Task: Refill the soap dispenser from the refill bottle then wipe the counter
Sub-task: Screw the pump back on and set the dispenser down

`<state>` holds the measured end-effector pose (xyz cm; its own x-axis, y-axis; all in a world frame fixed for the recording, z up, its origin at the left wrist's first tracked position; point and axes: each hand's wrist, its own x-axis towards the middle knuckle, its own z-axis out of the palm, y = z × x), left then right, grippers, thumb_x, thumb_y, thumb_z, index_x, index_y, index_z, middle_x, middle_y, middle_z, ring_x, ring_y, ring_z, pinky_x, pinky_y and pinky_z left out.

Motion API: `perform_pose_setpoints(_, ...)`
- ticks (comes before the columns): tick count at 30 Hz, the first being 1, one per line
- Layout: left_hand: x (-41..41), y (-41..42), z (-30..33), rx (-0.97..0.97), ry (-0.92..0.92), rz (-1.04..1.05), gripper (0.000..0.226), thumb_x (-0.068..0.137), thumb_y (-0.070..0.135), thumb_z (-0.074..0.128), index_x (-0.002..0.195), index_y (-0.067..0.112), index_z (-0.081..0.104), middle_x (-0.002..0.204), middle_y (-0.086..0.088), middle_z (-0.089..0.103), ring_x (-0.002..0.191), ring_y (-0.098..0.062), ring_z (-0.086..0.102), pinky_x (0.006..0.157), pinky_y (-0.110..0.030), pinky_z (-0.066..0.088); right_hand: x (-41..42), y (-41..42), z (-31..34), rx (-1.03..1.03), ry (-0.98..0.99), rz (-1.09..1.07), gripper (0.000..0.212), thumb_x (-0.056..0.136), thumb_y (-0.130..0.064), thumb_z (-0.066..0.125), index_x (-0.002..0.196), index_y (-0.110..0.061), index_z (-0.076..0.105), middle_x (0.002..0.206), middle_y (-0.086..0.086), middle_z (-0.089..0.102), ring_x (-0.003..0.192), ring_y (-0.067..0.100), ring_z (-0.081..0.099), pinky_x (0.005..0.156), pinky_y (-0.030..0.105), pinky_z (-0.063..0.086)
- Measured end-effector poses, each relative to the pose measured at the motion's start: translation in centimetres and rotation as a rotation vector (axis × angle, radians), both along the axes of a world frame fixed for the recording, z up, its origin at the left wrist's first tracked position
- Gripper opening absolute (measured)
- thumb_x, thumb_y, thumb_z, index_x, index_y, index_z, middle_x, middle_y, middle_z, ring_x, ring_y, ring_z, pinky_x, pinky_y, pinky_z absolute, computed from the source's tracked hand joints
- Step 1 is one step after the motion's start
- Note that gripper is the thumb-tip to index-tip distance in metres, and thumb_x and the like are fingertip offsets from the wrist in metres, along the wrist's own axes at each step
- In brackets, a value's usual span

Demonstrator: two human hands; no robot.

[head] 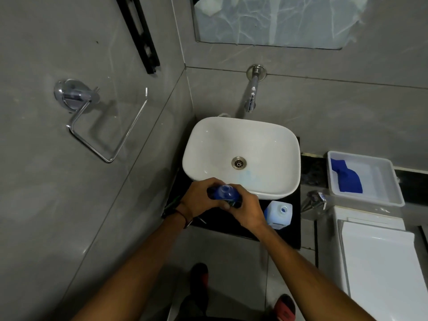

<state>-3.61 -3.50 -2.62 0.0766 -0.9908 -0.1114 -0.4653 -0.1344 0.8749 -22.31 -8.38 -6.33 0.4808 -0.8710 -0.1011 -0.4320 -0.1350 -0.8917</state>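
Far left of the hands, on the grey wall: chrome towel ring [102,126], black bracket [139,31] above it.

Left hand [199,200] wrapped around a dark blue bottle [225,193], fingers curled over its far side, thread band at the wrist. Bottle held just in front of the basin's near rim, above the black desk [287,237]; clear rounded top facing the camera. Right hand [245,210] clenched on the same bottle from the other side, thumb across the lower end. Both hands touching each other around it. Cannot tell whether this bottle is the dispenser or the refill.

Just beyond the hands: white basin [240,154] with metal drain [238,162], wall spout [251,96] above, mirror [278,19] higher still.

Just right of the right hand, touching the wrist line in view: pale square bottle [279,214] upright on the desk, cap off, open neck showing blue.

Further right: chrome fitting [315,200], then white plastic tub [363,177] holding a blue cloth [346,177]. Below the tub: white toilet lid [382,262].

Under the arms: tiled floor, two red-and-black shoes [200,274].
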Motion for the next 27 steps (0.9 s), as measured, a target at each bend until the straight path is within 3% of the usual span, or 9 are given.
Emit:
perform_pose_setpoints(2, 0.2, 0.4, -0.4, 0.035, 0.182, 0.149, 0.037, 0.077, 0.035, 0.083, 0.109, 0.022, 0.07, 0.105, 0.005, 0.075, 0.101, -0.011, 0.071, 0.088, -0.025, 0.058, -0.1, -0.4, 0.4, 0.003, -0.031, -0.035, 0.056, 0.073, -0.026, 0.09, 0.121, -0.037, 0.063, 0.103, -0.022, 0.071, 0.097, -0.008, 0.067, 0.087, 0.015, 0.056)
perform_pose_setpoints(4, 0.6, 0.8, -1.5, 0.11, 0.376, 0.464, 0.028, 0.095, 0.038, 0.062, 0.106, 0.014, 0.071, 0.102, -0.003, 0.075, 0.097, -0.02, 0.072, 0.085, -0.035, 0.06, -0.2, -0.9, 0.7, 0.0, -0.056, -0.07, 0.054, 0.071, -0.03, 0.091, 0.115, -0.042, 0.064, 0.101, -0.021, 0.073, 0.095, -0.003, 0.069, 0.085, 0.013, 0.055)
perform_pose_setpoints(7, 2.5, 1.8, -4.2, 0.292, 0.336, 0.847, 0.032, 0.099, 0.028, 0.058, 0.108, -0.001, 0.066, 0.094, -0.016, 0.071, 0.079, -0.029, 0.067, 0.07, -0.039, 0.059, -1.0, -1.2, 0.8, -0.02, -0.063, -0.084, 0.053, 0.071, -0.028, 0.092, 0.113, -0.043, 0.064, 0.101, -0.02, 0.074, 0.096, 0.001, 0.07, 0.086, 0.015, 0.055)
perform_pose_setpoints(9, 3.6, 2.7, -6.2, 0.425, 0.308, 0.991, 0.03, 0.098, 0.017, 0.059, 0.11, -0.01, 0.064, 0.094, -0.023, 0.067, 0.076, -0.035, 0.066, 0.071, -0.042, 0.059, -1.7, -1.3, 0.8, -0.025, -0.058, -0.087, 0.053, 0.07, -0.028, 0.092, 0.113, -0.042, 0.065, 0.102, -0.02, 0.074, 0.098, 0.001, 0.07, 0.089, 0.017, 0.056)
perform_pose_setpoints(14, 4.3, 2.8, -8.8, 0.524, 0.272, 1.084, 0.023, 0.093, 0.015, 0.068, 0.098, -0.006, 0.061, 0.093, -0.024, 0.063, 0.071, -0.036, 0.063, 0.083, -0.053, 0.058, -3.2, -1.1, 1.0, -0.062, -0.03, -0.086, 0.057, 0.069, -0.033, 0.093, 0.11, -0.056, 0.06, 0.106, -0.029, 0.071, 0.101, -0.002, 0.068, 0.088, 0.008, 0.051)
perform_pose_setpoints(18, 4.9, 1.7, -10.3, 0.526, 0.337, 1.079, 0.033, 0.089, 0.01, 0.072, 0.112, -0.011, 0.063, 0.114, -0.029, 0.066, 0.103, -0.045, 0.066, 0.092, -0.054, 0.054, -3.8, -1.0, 0.5, -0.056, -0.01, -0.086, 0.054, 0.07, -0.033, 0.092, 0.115, -0.043, 0.064, 0.107, -0.024, 0.072, 0.103, 0.004, 0.07, 0.091, 0.016, 0.054)
perform_pose_setpoints(21, 5.3, 1.1, -10.9, 0.528, 0.371, 1.048, 0.039, 0.087, 0.013, 0.075, 0.116, -0.01, 0.064, 0.119, -0.028, 0.066, 0.108, -0.042, 0.065, 0.097, -0.052, 0.053, -4.0, -1.1, 0.4, -0.059, -0.007, -0.083, 0.055, 0.07, -0.03, 0.093, 0.116, -0.04, 0.065, 0.107, -0.023, 0.072, 0.104, 0.006, 0.07, 0.091, 0.018, 0.055)
perform_pose_setpoints(24, 4.8, 0.8, -9.8, 0.369, 0.447, 1.118, 0.041, 0.085, 0.017, 0.076, 0.119, -0.004, 0.065, 0.116, -0.022, 0.069, 0.104, -0.037, 0.068, 0.095, -0.048, 0.056, -4.1, -1.3, 0.6, -0.04, -0.003, -0.092, 0.055, 0.069, -0.03, 0.094, 0.115, -0.041, 0.065, 0.107, -0.023, 0.072, 0.103, 0.005, 0.07, 0.092, 0.017, 0.055)
perform_pose_setpoints(27, 4.0, 0.8, -7.3, 0.125, 0.52, 1.172, 0.037, 0.083, 0.018, 0.079, 0.115, 0.002, 0.067, 0.108, -0.021, 0.072, 0.088, -0.029, 0.072, 0.076, -0.034, 0.061, -3.7, -1.5, 1.2, -0.023, -0.005, -0.093, 0.055, 0.068, -0.031, 0.094, 0.113, -0.045, 0.065, 0.106, -0.025, 0.073, 0.102, 0.002, 0.07, 0.091, 0.015, 0.054)
